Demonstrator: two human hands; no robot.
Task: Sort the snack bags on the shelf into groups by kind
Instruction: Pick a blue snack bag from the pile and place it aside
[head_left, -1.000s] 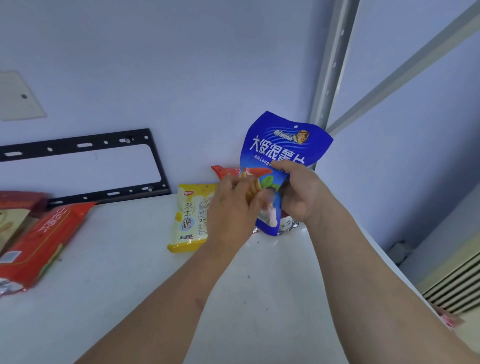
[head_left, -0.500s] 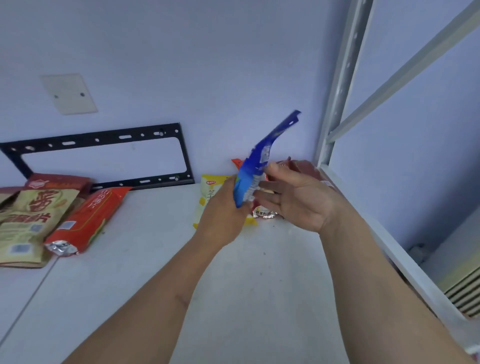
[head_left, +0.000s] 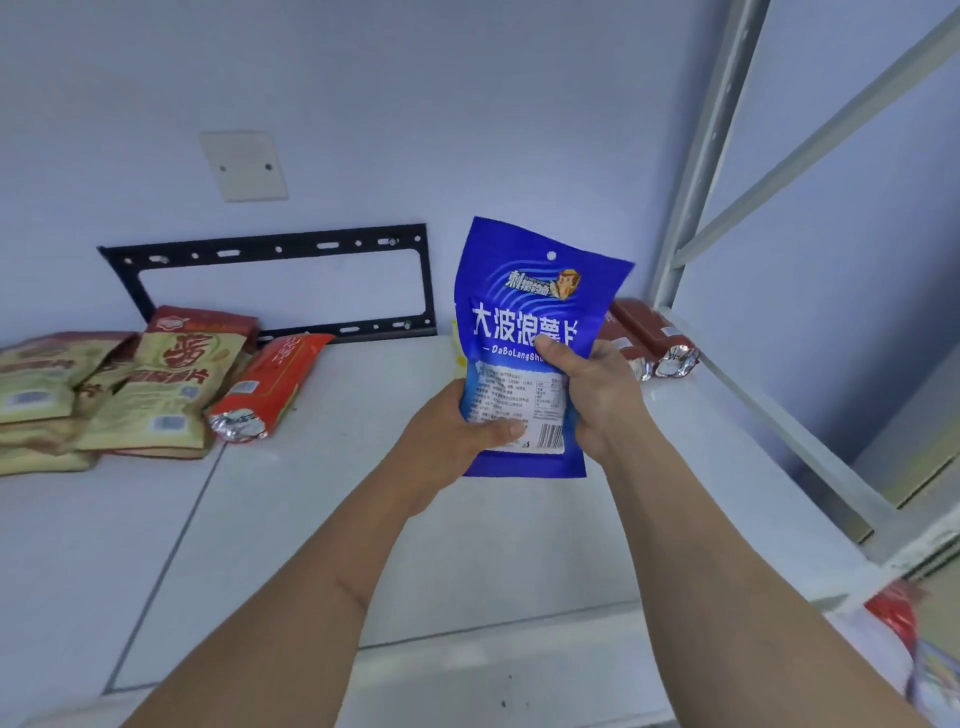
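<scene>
1. Holding the blue chip bag (head_left: 524, 312) upright above the white shelf (head_left: 322, 519), we have its long axis running nearly vertical, the hang-hole end at the top and leaning slightly toward the back wall.
2. We see its printed face turned toward us, with the white label panel and barcode near the lower end.
3. Our left hand (head_left: 447, 441) grips the bag's lower left corner, thumb curled across the label and the fingers hidden behind the bag.
4. Our right hand (head_left: 592, 395) grips the right edge higher up, thumb pressed on the front just under the large white characters, the other fingers wrapped behind.
5. The bag sits between both hands, lifted clear of the shelf.
6. To the left, tan and red bags (head_left: 156, 384) lie stacked in an overlapping pile on the shelf.
7. An orange-red packet (head_left: 275, 384) with a crimped silver end lies just beside that pile.
8. At the back right corner, dark red packets (head_left: 649, 338) lie next to the grey shelf post (head_left: 701, 156).
9. A sliver of a yellow bag (head_left: 457, 358) shows behind the blue one.
</scene>
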